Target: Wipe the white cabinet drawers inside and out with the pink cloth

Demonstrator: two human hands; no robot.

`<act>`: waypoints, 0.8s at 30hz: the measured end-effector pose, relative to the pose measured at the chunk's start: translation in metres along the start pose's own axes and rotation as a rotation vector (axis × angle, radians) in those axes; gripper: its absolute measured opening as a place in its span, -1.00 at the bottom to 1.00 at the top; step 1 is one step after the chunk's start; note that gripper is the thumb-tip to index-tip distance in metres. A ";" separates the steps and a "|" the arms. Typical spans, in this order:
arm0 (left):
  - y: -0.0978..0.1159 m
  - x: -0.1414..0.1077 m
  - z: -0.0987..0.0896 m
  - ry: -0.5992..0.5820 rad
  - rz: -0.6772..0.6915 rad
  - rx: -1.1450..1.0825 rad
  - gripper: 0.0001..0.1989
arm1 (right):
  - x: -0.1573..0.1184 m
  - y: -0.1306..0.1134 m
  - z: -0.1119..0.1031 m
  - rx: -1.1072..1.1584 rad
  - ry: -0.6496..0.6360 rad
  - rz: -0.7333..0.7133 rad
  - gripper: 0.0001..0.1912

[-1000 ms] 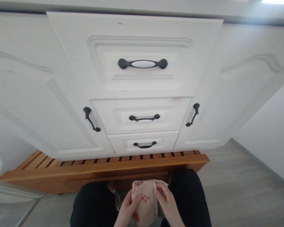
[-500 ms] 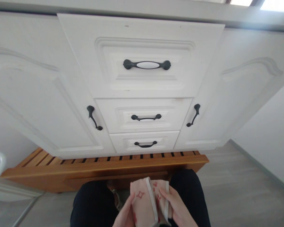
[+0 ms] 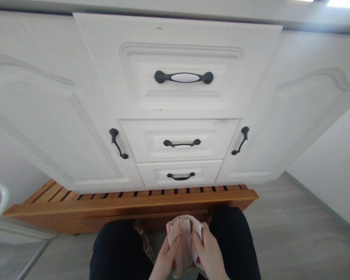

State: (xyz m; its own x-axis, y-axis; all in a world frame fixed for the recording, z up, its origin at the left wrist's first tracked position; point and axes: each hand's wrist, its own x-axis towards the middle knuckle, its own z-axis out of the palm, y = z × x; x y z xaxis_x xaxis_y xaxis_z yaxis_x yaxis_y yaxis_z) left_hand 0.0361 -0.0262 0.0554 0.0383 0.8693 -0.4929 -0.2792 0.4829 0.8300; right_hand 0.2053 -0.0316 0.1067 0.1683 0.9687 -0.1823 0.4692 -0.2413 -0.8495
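A pale pink cloth item [image 3: 178, 227] with red printed motifs and whitish edging is bunched between my knees, low in the view. My left hand [image 3: 165, 254] grips its left side, the thumb lying over the fabric. On the other side my right hand [image 3: 210, 251] is closed on the fabric near a pale edging strip, fingers partly hidden in the folds. The upper part of the cloth is rounded and crumpled. What kind of cloth article it is, I cannot tell.
Ahead stands a white cabinet [image 3: 179, 107] with drawers and side doors, all closed, with dark handles. It rests on a slatted wooden base [image 3: 128, 206]. My dark-trousered knees [image 3: 119, 249] flank my hands. A curved white rail [image 3: 1, 200] is at far left.
The cloth, spread in two flat folded layers before, is now bunched and rounded at the top. My hands have moved slightly to the right, gripping further up along it.
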 end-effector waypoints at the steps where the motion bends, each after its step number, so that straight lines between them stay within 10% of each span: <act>1: -0.003 0.000 0.006 -0.011 0.046 0.015 -0.18 | -0.001 -0.006 0.004 0.037 -0.023 -0.036 -0.76; 8: 0.026 -0.019 0.044 -0.132 0.043 -0.319 -0.19 | -0.013 -0.023 0.016 0.112 -0.158 -0.262 -0.56; 14: 0.047 -0.033 0.038 -0.343 -0.059 -0.464 -0.34 | -0.013 -0.026 0.015 0.163 -0.088 -0.142 -0.36; 24: 0.031 -0.023 0.029 -0.152 0.200 -0.251 -0.22 | -0.009 -0.025 0.009 0.332 -0.168 -0.231 -0.70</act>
State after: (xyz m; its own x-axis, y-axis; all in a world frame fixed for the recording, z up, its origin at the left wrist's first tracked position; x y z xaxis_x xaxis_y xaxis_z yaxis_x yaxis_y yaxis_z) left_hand 0.0548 -0.0286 0.1000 0.0962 0.9589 -0.2670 -0.5221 0.2770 0.8066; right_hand 0.1843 -0.0341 0.1251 -0.0649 0.9976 -0.0235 0.1694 -0.0122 -0.9855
